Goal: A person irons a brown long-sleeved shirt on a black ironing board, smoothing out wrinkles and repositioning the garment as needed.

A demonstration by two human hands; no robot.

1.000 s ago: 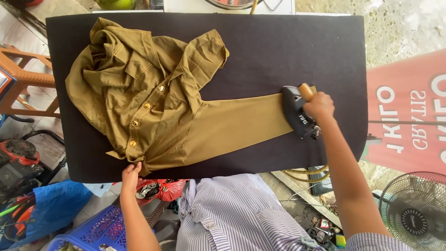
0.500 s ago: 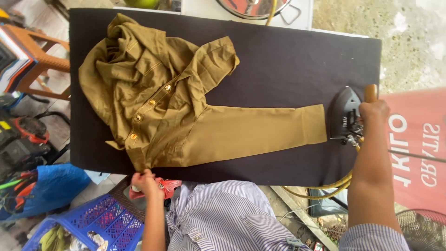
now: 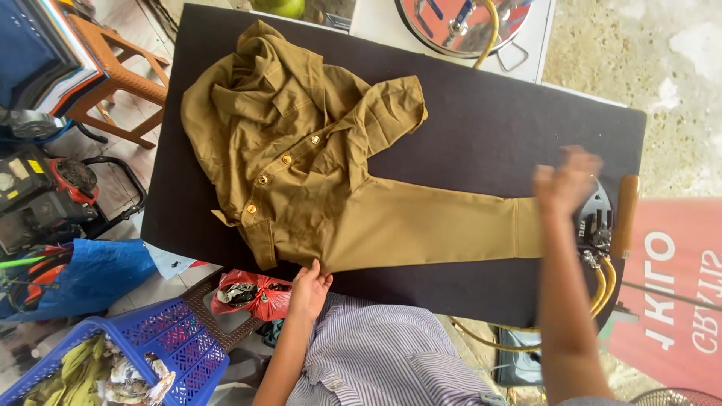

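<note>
An olive shirt lies on a dark ironing board, its body bunched toward the board's left end and one long sleeve stretched flat to the right. The sleeve's lower edge runs close to the near edge of the board, with only a narrow dark strip beyond it. Above the sleeve, the board is bare across its upper right part, right out to the far corner.

The left hand rests at the near edge, fingers laid loosely on the shirt's hem where body and sleeve meet; it presses rather than grips. The right hand is above the cuff end of the sleeve, blurred, fingers spread and holding nothing as far as the blur allows. Just beyond it an iron with a wooden handle stands at the right end of the board, close to that edge, and yellow hoses run down from it over the near side.

Off the board's left end are a wooden stool, a small engine machine and a blue sack. Near the front edge sit a blue basket of clothes and a red bag.
</note>
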